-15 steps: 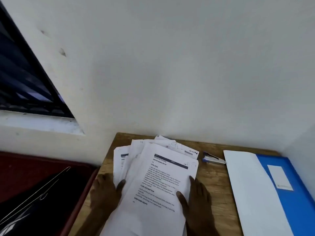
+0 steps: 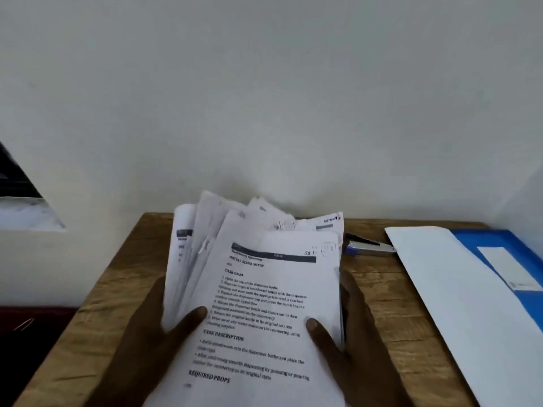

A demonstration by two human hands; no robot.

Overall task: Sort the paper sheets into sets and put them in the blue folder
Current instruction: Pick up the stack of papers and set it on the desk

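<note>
Head view. Wooden table against a pale wall.

Paper sheets: a loose, fanned stack at 6 o'clock in the frame, top edges splayed toward 11 and 1 o'clock. The top page is printed, with a dark header bar.

Left hand grips the stack's edge at 8 o'clock, thumb pressed flat on the top page; the other fingers are hidden behind the sheets.

Right hand grips the edge at 4 o'clock, thumb on the top page; the remaining fingers curl round the side, mostly hidden.

Stapler lies at 2 o'clock from the stack, just beside it.

Blue folder sits at 3 o'clock, well apart from both hands, with a white sheet lying over its left part.
</note>
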